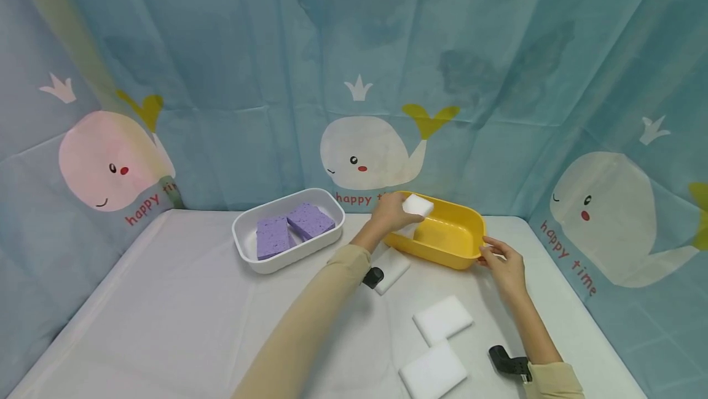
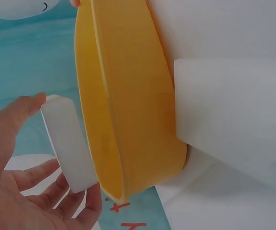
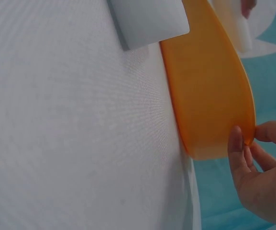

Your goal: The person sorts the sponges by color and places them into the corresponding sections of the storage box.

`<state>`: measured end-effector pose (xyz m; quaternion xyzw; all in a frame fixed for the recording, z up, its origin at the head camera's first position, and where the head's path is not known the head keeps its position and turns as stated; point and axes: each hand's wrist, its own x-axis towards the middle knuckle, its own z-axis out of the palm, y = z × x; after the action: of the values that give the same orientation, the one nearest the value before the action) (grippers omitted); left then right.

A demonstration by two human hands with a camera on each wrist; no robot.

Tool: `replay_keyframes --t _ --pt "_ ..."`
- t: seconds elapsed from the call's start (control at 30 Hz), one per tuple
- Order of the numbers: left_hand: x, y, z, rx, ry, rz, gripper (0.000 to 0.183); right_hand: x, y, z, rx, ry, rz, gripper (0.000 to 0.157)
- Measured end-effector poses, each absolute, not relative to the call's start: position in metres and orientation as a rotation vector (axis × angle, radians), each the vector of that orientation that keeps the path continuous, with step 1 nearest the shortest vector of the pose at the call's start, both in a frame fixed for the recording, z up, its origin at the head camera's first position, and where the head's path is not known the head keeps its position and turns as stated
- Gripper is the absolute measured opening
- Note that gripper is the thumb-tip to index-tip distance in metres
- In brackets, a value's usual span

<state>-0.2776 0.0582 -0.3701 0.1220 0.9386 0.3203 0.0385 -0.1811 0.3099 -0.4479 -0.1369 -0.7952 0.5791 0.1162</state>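
My left hand (image 1: 391, 213) grips a white sponge (image 1: 417, 205) between thumb and fingers, over the left end of a yellow bin (image 1: 450, 257). In the left wrist view the sponge (image 2: 68, 143) stands beside the bin's rim (image 2: 110, 120), held at its two ends. My right hand (image 1: 504, 267) pinches the bin's right rim between thumb and fingers, as the right wrist view shows at the bin's corner (image 3: 214, 139). Another white sponge (image 1: 394, 270) lies on the table just in front of the bin, partly behind my left wrist.
Two more white sponges, one (image 1: 442, 320) behind the other (image 1: 434, 371), lie on the white tablecloth (image 1: 182, 313) nearer me. A white bin (image 1: 298, 256) with purple sponges (image 1: 273, 238) stands to the left. A blue whale-print curtain (image 1: 238, 79) hangs behind and at both sides.
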Motion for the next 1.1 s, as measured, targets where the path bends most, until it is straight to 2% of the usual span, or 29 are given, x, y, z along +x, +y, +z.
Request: replay_keyframes --t 0.3,0.9,1.1 --pt "-0.284 0.0639 -0.3726 0.348 2.888 1.019 0.049 -0.1817 0.309 -0.4467 -0.39 -2.312 1.702 0.041" --pt "-0.286 0.0669 -0.3758 0.322 2.853 1.075 0.043 -0.1822 0.309 -0.4481 -0.401 -2.306 1.719 0.041" --pt "-0.2839 0.0627 -0.3777 0.341 2.852 1.077 0.068 -0.182 0.3103 -0.4488 -0.41 -2.308 1.709 0.04"
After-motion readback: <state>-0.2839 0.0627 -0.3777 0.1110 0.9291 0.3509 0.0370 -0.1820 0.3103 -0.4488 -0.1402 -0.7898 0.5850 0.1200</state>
